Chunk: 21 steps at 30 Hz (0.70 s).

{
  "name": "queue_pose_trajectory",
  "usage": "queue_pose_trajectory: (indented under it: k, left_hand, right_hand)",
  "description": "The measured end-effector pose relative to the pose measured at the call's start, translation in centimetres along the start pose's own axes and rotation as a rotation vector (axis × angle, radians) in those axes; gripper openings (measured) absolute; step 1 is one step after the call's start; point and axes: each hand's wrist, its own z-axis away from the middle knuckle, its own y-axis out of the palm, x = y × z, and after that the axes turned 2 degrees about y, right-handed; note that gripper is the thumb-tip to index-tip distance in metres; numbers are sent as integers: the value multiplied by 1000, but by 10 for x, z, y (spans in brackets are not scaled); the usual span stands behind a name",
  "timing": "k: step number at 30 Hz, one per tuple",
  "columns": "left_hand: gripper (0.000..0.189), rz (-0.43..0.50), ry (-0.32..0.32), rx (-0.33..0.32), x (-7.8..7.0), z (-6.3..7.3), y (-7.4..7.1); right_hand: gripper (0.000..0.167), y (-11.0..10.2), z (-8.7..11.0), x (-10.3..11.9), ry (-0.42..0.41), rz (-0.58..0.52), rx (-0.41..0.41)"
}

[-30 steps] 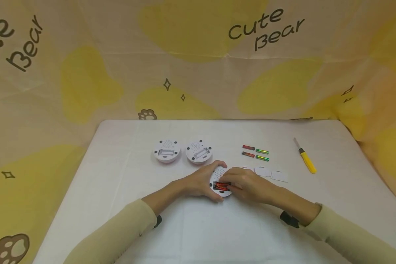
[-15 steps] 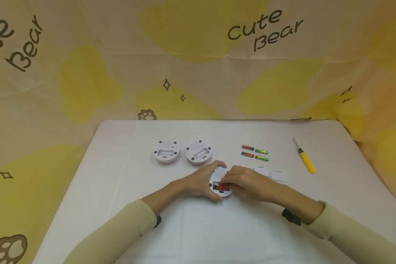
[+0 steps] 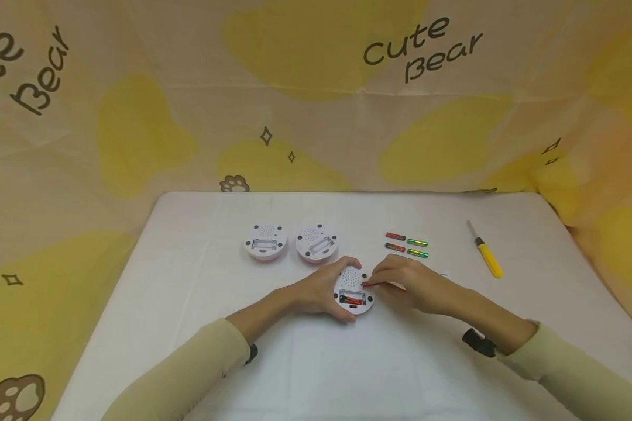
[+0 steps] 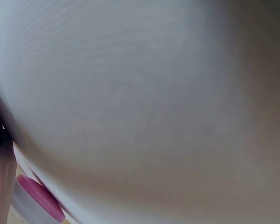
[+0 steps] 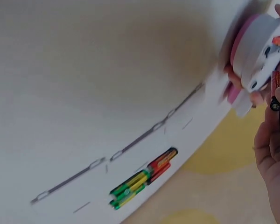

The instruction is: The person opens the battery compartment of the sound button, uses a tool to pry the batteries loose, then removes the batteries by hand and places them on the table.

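Observation:
My left hand [image 3: 323, 289] grips a round white device [image 3: 350, 277] by its left side, fingers over the far edge and thumb at the near edge. The device's underside faces up, with speaker holes and an uncovered battery compartment. One red battery [image 3: 352, 300] lies in that compartment. Just above the device's right part, my right hand [image 3: 413, 283] pinches a second red battery [image 3: 366, 284] between thumb and fingertips; its dark end shows in the right wrist view, beside the device [image 5: 256, 49]. The left wrist view shows mostly the white tabletop.
Two similar devices, a left one [image 3: 265, 248] and a right one [image 3: 316, 248], lie upturned with bare compartments. Red batteries [image 3: 395, 247] and green batteries [image 3: 418, 253] lie farther right. A yellow-handled screwdriver [image 3: 488, 257] is at the right. My right hand mostly hides white covers in the head view.
My right hand has moved right and slightly up from the compartment with one red battery in its fingers. The other red battery stays inside. My left hand and the device have not moved.

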Motion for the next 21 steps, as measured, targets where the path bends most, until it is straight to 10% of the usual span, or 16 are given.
queue_pose_trajectory:
  k: [21]
  left_hand:
    - [98, -6, -20, 1, -3, 2, 0]
  right_hand:
    - [26, -55, 40, -70, 302, 11, -324]
